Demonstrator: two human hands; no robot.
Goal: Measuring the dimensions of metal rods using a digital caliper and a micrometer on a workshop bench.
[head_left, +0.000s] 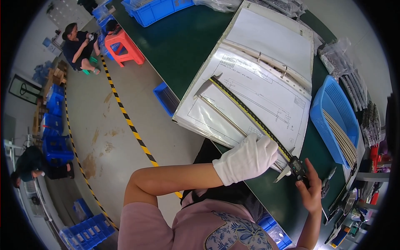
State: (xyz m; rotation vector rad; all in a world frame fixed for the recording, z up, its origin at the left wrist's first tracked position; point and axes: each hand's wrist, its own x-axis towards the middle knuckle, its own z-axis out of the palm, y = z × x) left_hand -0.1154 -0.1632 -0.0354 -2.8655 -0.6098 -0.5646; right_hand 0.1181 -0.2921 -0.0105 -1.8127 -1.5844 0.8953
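Note:
My left hand (246, 159), in a white glove, has its fingers closed round a thin metal rod (225, 117). The rod lies slantwise over an open ring binder (208, 109). A long digital caliper (297, 166) with a black and yellow scale runs alongside the rod. Its fixed jaw is by the rod's far end, and the sliding jaw is near the other end, beyond my glove. My bare right hand (310, 189) grips the caliper at its display, thumb and fingers on either side. A printed technical drawing in a clear sleeve lies under both tools.
On the right stands a blue plastic basket (317, 121) with several metal rods (339, 135). Bagged parts (354, 85) lie beyond it. A blue crate (158, 11) sits at the table's far edge. Left of the green table are a red stool (123, 45) and a seated person (79, 48).

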